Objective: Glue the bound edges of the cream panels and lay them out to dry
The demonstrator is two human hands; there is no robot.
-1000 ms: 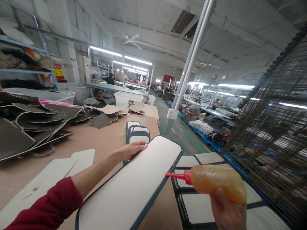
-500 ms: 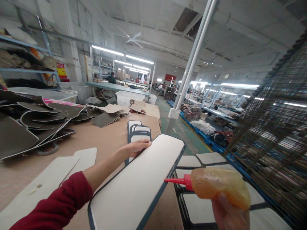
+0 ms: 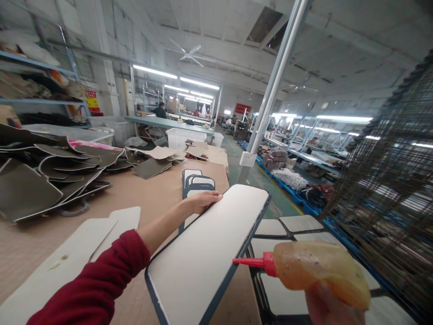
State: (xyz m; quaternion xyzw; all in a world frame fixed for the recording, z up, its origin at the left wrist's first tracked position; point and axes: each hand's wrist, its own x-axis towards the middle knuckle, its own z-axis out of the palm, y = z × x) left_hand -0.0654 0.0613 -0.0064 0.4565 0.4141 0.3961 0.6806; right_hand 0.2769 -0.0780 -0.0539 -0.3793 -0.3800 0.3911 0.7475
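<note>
My left hand (image 3: pixel 204 200), in a red sleeve, grips the far left edge of a long white panel with dark trim (image 3: pixel 209 243) and holds it above the brown table (image 3: pixel 142 194). My right hand (image 3: pixel 333 307) at the lower right is wrapped round an amber glue bottle (image 3: pixel 318 271). The bottle's red nozzle points left at the panel's right edge. A short stack of similar trimmed panels (image 3: pixel 196 183) lies on the table just beyond my left hand.
Dark cut mat pieces (image 3: pixel 50 176) are piled on the table's left. White flat pieces (image 3: pixel 77 246) lie near me. Trimmed white panels (image 3: pixel 297 223) rest on a rack to the right, beside a wire cage (image 3: pixel 389 180). A white pole (image 3: pixel 270 99) stands ahead.
My left hand has carried the white panel forward and to the right. The glue bottle has shifted slightly right and down, its nozzle still at the panel's edge.
</note>
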